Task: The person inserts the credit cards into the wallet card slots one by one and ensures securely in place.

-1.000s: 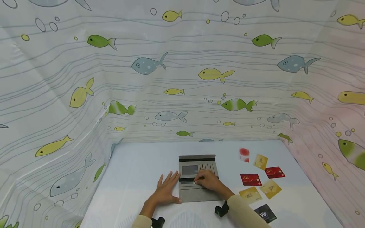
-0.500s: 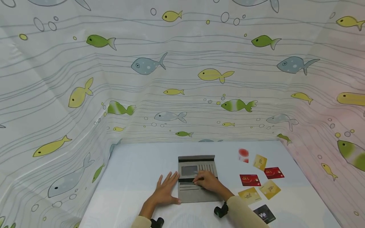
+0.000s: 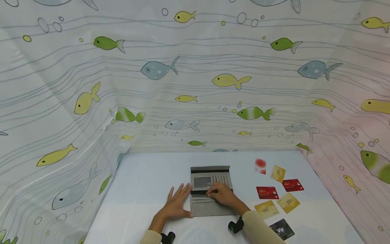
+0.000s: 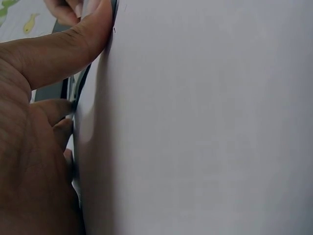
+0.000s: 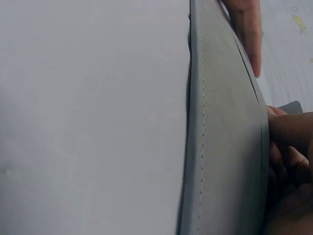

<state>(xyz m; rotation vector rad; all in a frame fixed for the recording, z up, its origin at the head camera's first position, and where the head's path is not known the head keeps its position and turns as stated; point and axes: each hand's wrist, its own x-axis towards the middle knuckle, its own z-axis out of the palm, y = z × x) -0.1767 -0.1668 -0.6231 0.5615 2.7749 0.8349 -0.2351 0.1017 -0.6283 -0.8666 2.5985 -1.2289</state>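
Your white table (image 3: 146, 189) meets fish-printed cloth (image 3: 195, 67). On it the grey wallet (image 3: 198, 205) lies unfolded, with slots (image 3: 220, 178) and a clear window (image 3: 202, 182). Your left hand (image 3: 176, 205), spread and gripping nothing, touches its left edge; your right hand (image 3: 224, 194) curls at its middle, what it pinches indiscernible.

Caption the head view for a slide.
An open grey wallet, left hand at its left edge, right hand over its inner slots, seven cards spread on the table to the right.
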